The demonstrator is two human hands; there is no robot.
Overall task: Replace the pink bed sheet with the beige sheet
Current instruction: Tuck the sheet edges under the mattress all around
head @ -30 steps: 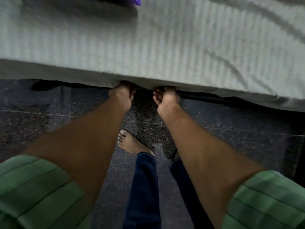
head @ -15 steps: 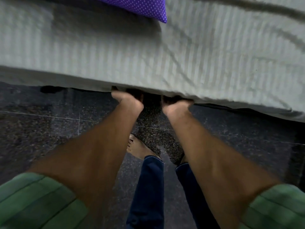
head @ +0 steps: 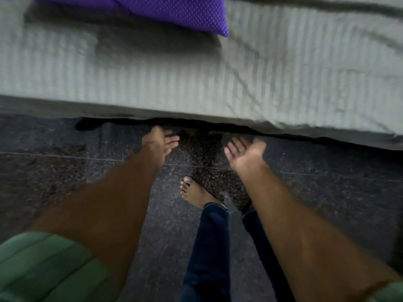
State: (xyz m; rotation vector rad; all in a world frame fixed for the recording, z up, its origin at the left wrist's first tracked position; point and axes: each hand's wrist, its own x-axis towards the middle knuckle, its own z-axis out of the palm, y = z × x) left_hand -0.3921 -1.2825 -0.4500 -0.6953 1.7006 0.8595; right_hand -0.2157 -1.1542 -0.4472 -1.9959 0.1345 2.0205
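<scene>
Both arms reach toward 12 o'clock, just below the sheet (head: 196, 83) edge. Left hand (head: 160, 142) and right hand (head: 245, 152) have loose, spread fingers, gripping nothing.

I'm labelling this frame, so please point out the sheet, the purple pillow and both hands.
sheet (head: 196, 83), head view, striped top surface near the bed edge
purple pillow (head: 174, 9), head view, dotted cover
left hand (head: 160, 141), head view, back of hand
right hand (head: 245, 152), head view, open palm

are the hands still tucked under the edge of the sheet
No, the left hand and right hand are both out below the beige sheet edge, fingers open, holding nothing.
</scene>
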